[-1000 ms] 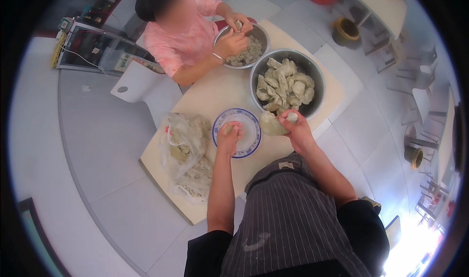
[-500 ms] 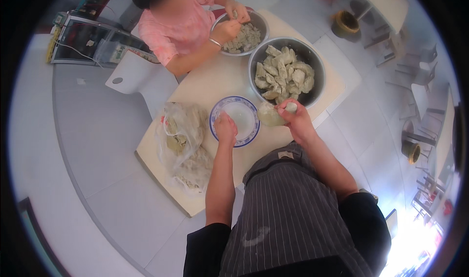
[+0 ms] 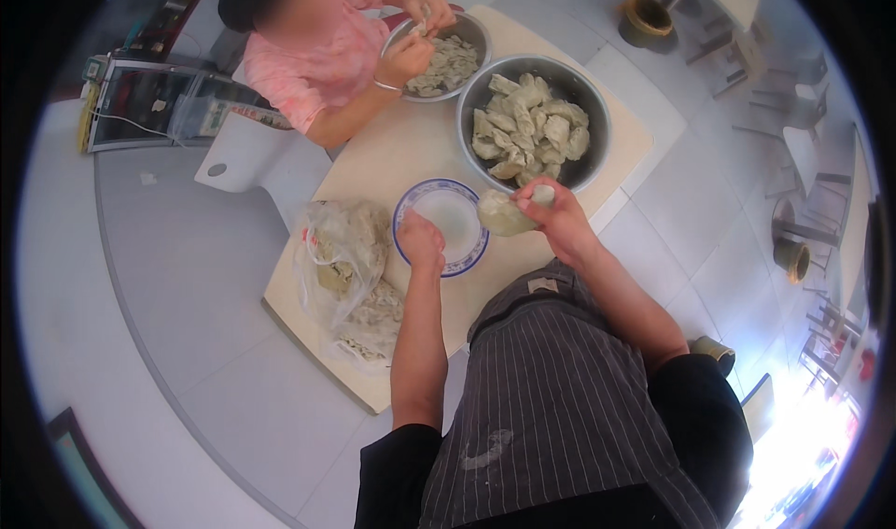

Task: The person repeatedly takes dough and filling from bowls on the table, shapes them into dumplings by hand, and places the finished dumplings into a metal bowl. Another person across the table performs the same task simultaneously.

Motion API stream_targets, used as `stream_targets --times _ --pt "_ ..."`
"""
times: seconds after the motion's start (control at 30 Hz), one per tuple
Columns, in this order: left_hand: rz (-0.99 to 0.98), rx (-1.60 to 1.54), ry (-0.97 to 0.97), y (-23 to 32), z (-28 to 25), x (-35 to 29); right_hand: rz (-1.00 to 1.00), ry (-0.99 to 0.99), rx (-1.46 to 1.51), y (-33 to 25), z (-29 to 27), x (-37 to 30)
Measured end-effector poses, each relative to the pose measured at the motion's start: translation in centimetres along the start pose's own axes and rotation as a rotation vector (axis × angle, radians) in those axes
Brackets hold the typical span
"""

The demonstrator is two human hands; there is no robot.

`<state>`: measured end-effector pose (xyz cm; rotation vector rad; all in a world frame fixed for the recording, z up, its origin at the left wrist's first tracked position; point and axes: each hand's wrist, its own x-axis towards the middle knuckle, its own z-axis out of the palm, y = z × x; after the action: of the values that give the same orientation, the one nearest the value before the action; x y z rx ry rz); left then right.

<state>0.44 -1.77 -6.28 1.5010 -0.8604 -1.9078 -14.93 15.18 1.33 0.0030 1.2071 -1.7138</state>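
Observation:
My left hand (image 3: pixel 420 241) is closed over the left side of a white bowl with a blue patterned rim (image 3: pixel 453 271); whether it grips anything is hidden. Pale cloudy liquid shows in the bowl. To the right of it, my right hand (image 3: pixel 555 219) pinches a pale greenish, translucent flat piece (image 3: pixel 504 215), which hangs out toward the bowl's right edge. Just beyond, a large metal basin (image 3: pixel 602 118) holds several pale grey-green, folded pieces (image 3: pixel 527 123) that look like dumplings.
A clear plastic bag (image 3: pixel 343 258) of pale, flat pieces lies at the table's left. Across the table (image 3: pixel 401 151), a person in pink (image 3: pixel 313 71) works with both hands above a smaller metal basin (image 3: pixel 483 57) of pale green-grey pieces. A white chair (image 3: pixel 247 160) stands left.
The view has shifted slightly, so the table and basins sit further left. My hands keep about the same places by the bowl, the right still on the pale piece. The person's hands have moved a little.

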Motion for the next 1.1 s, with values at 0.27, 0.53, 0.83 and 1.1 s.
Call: stream_targets --times 0.27,0.53,0.83,1.1 --pt "-0.006 0.016 0.02 0.2 0.4 0.2 0.002 0.015 0.008 -0.2 -0.3 0.0" --pt "0.006 0.012 0.031 0.0 0.7 -0.1 0.02 0.052 -0.033 -0.5 -0.8 0.1" --pt "-0.012 -0.047 0.099 -1.1 0.0 0.6 0.005 0.045 -0.042 -0.2 -0.9 0.2" --pt "-0.013 -0.087 0.113 -1.2 0.2 0.9 0.0 0.024 -0.016 0.1 -1.4 0.6"
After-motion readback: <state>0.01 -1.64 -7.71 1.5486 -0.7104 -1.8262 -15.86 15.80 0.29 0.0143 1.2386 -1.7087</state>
